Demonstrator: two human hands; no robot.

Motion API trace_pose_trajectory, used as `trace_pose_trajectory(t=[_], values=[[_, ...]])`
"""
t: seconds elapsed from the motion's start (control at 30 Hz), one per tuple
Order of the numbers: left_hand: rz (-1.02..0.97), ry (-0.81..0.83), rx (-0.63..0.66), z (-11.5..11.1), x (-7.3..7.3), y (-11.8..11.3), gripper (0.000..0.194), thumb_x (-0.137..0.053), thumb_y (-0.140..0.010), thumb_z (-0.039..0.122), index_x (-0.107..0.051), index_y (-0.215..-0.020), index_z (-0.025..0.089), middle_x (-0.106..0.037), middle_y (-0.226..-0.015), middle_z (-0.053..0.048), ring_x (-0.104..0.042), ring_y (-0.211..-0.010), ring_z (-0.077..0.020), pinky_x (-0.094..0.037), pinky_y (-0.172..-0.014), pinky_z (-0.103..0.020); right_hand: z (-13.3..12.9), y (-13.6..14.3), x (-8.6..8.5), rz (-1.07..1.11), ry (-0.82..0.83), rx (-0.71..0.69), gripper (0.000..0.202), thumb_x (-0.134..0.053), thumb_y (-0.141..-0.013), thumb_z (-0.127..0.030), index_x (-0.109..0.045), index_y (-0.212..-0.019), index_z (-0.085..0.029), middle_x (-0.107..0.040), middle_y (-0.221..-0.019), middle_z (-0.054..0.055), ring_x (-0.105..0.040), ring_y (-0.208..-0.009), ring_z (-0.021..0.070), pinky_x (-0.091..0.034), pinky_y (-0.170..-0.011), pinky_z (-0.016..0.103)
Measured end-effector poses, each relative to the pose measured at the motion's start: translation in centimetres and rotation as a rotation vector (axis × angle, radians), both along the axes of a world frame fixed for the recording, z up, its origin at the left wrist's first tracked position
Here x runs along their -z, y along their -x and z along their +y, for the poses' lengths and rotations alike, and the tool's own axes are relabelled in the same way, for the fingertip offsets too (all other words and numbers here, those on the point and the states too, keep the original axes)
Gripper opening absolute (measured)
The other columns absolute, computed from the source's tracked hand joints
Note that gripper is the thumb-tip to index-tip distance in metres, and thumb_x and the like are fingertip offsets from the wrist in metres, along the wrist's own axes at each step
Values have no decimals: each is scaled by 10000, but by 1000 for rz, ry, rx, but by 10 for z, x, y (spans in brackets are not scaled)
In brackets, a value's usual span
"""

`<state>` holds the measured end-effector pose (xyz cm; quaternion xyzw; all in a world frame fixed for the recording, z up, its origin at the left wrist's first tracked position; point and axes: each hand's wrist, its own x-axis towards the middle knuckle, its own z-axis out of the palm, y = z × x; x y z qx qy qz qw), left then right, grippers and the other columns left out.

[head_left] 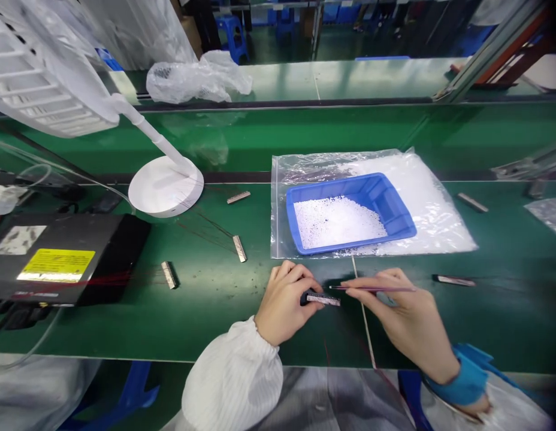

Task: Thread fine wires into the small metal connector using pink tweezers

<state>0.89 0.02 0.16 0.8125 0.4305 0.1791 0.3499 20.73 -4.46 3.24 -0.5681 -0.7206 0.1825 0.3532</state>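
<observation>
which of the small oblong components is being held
The oblong component between the left hand's fingers, on the wearer's side of the blue tray; the others lie on the green tabletop.

Block (323, 299): small, narrow, dark-bodied, with a pale, mottled long face showing; held by its left end, lying roughly crosswise with the right end slightly nearer the wearer. Stick (386, 290): thin, straight, reddish — held almost level, its tip pointing left, just beyond the block's far edge; whether tip and block touch cannot be determined.
</observation>
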Motion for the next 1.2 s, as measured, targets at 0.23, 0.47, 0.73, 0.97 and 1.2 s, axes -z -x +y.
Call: trace_pose_trajectory(t=[0.23, 0.47, 0.73, 0.97, 1.2], values=[[12, 12, 0, -2, -2, -3, 129, -745, -750, 194, -658, -842, 221, -590, -938, 3, -473, -944, -198, -321, -814, -353, -7, 8, 14, 43, 50, -47, 80, -604, -875, -199, -647, -919, -250, -702, -870, -41, -583, -688, 128, -423, -670, 347], [0, 7, -10, -2, -1, -4, 111, -748, -753, 204, -665, -825, 217, -592, -915, 10, -470, -929, -186, -314, -797, -338, -9, 9, 14, 67, 35, -61, 105, -603, -875, -177, -638, -946, -246, -697, -867, -46, -556, -668, 113, -401, -665, 340], [-11, 4, -17, -1, 0, -4, 126, -761, -737, 192, -667, -817, 215, -603, -924, 12, -470, -929, -189, -314, -794, -339, -9, 10, 15, 56, 21, -67, 140, -623, -860, -169, -627, -976, -248, -690, -862, -46, -550, -674, 113, -390, -679, 340], [-13, 9, -14, -1, 1, -3, 127, -765, -734, 196, -669, -815, 217, -602, -912, 18, -471, -925, -184, -317, -796, -338, -8, 6, 13, 51, 5, -69, 142, -614, -864, -155, -625, -974, -245, -691, -870, -44, -540, -661, 109, -383, -670, 339], [-22, 3, -9, -1, 2, -3, 109, -758, -745, 221, -673, -813, 217, -607, -913, 15, -469, -924, -185, -319, -793, -342, -8, 11, 15, 64, 17, -97, 132, -616, -862, -138, -622, -949, -238, -696, -883, -51, -559, -687, 100, -379, -692, 340]])
